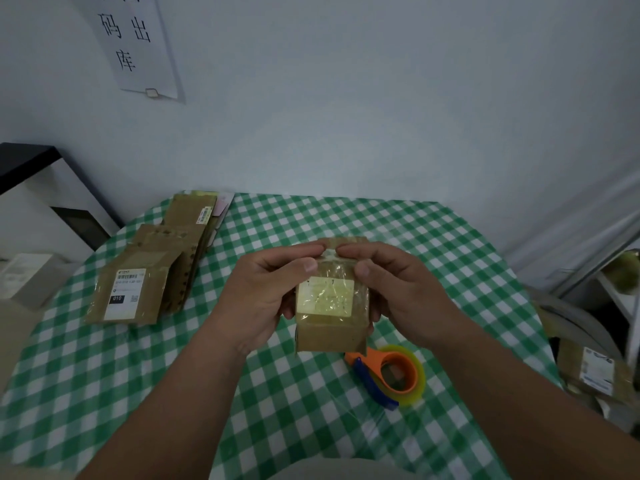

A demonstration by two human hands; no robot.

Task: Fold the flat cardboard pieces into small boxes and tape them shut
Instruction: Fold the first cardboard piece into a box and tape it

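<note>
Both hands, left hand (266, 289) and right hand (398, 289), pinch the cardboard piece (330, 306), seemingly upright lengthwise, above the table (104, 375); tape dispenser (391, 375) just nearer, flat cardboard stack (156, 268) well left.

hidden: box (330, 308) sides behind left hand (263, 292) and right hand (405, 292); blurred: label (325, 295) print unreadable; cut off: wall sign (133, 43) top, counter (104, 375) near edge

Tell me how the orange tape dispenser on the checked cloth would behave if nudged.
The tape dispenser lies flat on its side, so it would probably slide rather than roll. Its plastic frame looks rigid and likely light.
</note>
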